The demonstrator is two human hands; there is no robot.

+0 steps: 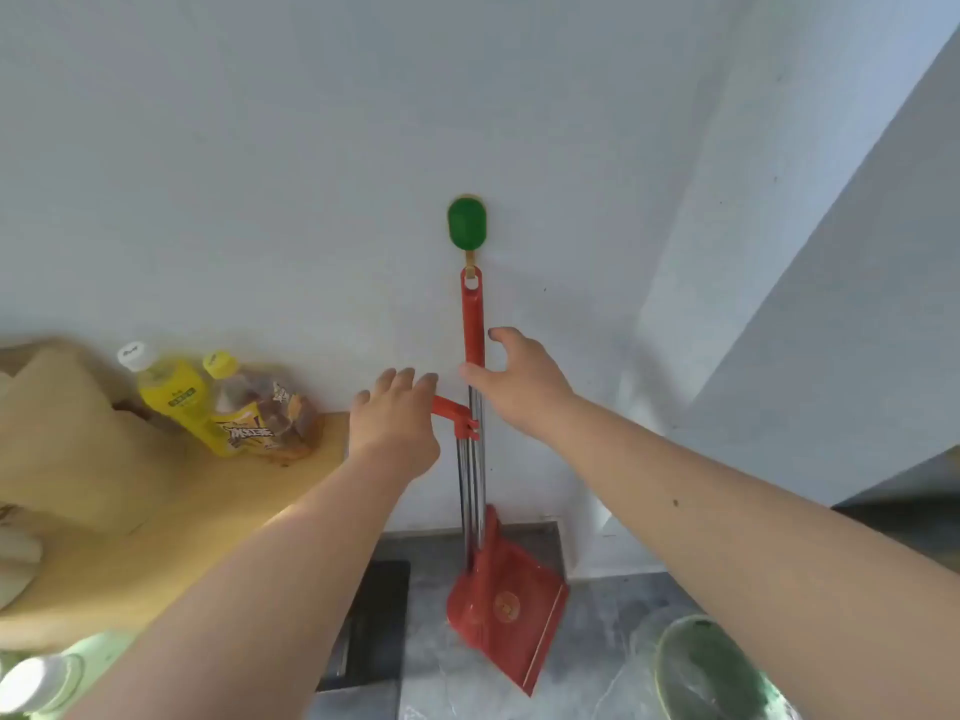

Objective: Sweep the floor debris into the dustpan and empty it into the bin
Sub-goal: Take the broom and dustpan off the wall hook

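A red broom handle hangs from a green wall hook, with steel poles running down beside it. At the bottom the red dustpan stands upright against the wall on the grey floor. A red clip arm joins the poles. My left hand reaches toward that clip arm with straight fingers, its fingertips over the arm's left end. My right hand is spread beside the red handle, thumb and fingers on either side of it, not closed. A bin lined with a clear bag stands at the bottom right.
A wooden counter on the left carries a yellow bottle and a brown tea bottle by the wall. A dark floor grate lies left of the dustpan. A white wall corner juts out on the right.
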